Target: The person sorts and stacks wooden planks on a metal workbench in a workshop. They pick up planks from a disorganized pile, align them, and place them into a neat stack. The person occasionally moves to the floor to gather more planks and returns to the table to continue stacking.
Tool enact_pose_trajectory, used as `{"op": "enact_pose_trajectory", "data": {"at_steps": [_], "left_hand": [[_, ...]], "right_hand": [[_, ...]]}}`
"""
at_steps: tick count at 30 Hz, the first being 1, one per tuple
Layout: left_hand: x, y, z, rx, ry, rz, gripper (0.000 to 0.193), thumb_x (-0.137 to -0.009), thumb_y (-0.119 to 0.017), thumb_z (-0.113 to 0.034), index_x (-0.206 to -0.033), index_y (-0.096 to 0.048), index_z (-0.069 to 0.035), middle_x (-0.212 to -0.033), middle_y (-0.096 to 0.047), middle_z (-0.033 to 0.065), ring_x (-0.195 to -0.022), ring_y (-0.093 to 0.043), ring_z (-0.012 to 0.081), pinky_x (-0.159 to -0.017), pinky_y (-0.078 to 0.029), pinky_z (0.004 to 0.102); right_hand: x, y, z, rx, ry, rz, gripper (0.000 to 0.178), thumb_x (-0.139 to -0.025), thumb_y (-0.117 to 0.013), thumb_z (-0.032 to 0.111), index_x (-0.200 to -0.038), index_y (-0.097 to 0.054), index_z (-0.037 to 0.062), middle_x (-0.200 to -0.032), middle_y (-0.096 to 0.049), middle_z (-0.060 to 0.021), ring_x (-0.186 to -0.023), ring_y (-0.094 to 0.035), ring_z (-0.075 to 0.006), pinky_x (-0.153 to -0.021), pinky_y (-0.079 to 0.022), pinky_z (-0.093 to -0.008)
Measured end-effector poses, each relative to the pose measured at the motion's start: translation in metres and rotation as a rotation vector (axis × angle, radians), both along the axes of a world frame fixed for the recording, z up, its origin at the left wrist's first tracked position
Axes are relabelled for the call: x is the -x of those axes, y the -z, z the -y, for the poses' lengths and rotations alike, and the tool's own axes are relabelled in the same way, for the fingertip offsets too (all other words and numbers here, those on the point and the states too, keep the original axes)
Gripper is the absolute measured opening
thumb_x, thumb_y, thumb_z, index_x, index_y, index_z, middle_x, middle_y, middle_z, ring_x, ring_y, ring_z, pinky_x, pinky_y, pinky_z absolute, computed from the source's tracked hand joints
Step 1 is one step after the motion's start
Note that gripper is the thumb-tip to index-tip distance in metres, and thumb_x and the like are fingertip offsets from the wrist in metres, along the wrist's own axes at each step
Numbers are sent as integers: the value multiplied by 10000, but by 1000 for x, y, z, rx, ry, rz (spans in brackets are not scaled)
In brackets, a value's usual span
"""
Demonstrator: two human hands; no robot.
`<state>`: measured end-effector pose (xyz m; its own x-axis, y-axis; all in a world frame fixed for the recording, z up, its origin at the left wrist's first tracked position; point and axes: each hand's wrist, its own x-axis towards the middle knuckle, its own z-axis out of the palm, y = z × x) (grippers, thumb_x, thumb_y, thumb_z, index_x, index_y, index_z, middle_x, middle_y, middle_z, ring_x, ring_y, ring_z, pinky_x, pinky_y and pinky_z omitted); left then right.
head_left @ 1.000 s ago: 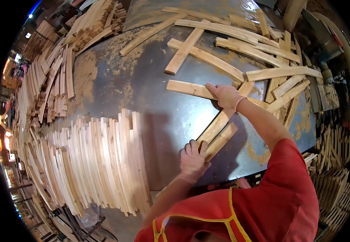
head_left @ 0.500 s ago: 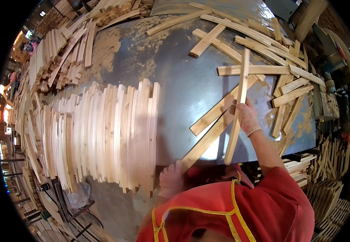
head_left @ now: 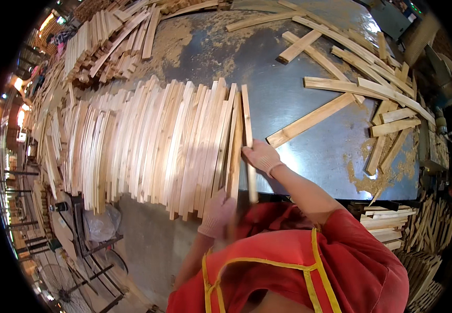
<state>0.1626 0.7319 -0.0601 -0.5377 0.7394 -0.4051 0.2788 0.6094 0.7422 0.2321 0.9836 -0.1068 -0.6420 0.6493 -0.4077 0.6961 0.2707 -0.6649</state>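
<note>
A long row of pale wooden slats [head_left: 153, 141] stands on edge, side by side, on the metal table. My right hand [head_left: 263, 156], in a knit work glove, grips a narrow slat [head_left: 247, 117] just right of the row, its near end pointing toward me. Another slat [head_left: 235, 151] leans at the row's right end. My left hand [head_left: 218, 213], gloved and somewhat blurred, is closed around that slat's near end, partly hiding it.
Loose boards [head_left: 309, 120] lie crossed over the right and far side of the metal table [head_left: 257, 68], with sawdust patches. A heap of slats [head_left: 101, 44] sits at the far left. Stacked wood [head_left: 387, 224] stands below the table's right edge. A fan [head_left: 62, 281] is at lower left.
Both hands have brought their slats leftward to the row's right end. The left hand's slat has turned from slanting to nearly parallel with the row. The view has shifted too.
</note>
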Motion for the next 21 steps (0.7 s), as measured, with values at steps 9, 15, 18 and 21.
{"op": "enact_pose_trajectory", "data": {"at_steps": [9, 15, 18, 21], "left_hand": [[21, -78, -17, -21, -236, -26, 228, -969, -579, -189, -1082, -646, -2, -824, -630, 171, -787, -641, 260, -729, -518, 430], [82, -9, -13, -382, -804, 736, 402, -993, -680, -172, -1341, -637, 25, -1126, -724, 103, -970, -700, 212, -853, -586, 364], [82, -12, -12, -509, -794, 897, 478, -953, -734, -154, -1379, -629, 34, -1162, -738, 123, -1003, -717, 223, -902, -593, 344], [79, 14, -1, -450, -725, 890, 500, -948, -732, -144, -1399, -617, 39, -1200, -733, 114, -1040, -705, 222, -944, -584, 344]], "right_hand": [[25, 4, -21, 124, -433, -49, 493, -950, -647, 374, -1241, -621, -23, -1165, -707, -290, -1121, -672, -462, -980, -514, -509], [2, -26, -89, 202, -588, -468, 536, -875, -680, 272, -1347, -621, 26, -1213, -686, -252, -1000, -703, -440, -907, -560, -462], [-67, -38, -174, -524, -675, -26, 759, -768, -685, 152, -1503, -509, 79, -1383, -640, -168, -1342, -562, -390, -1158, -436, -510], [-136, -17, -235, -720, -594, 248, 726, -762, -823, 226, -1428, -568, 89, -1296, -659, -191, -1222, -603, -408, -1095, -462, -522]]}}
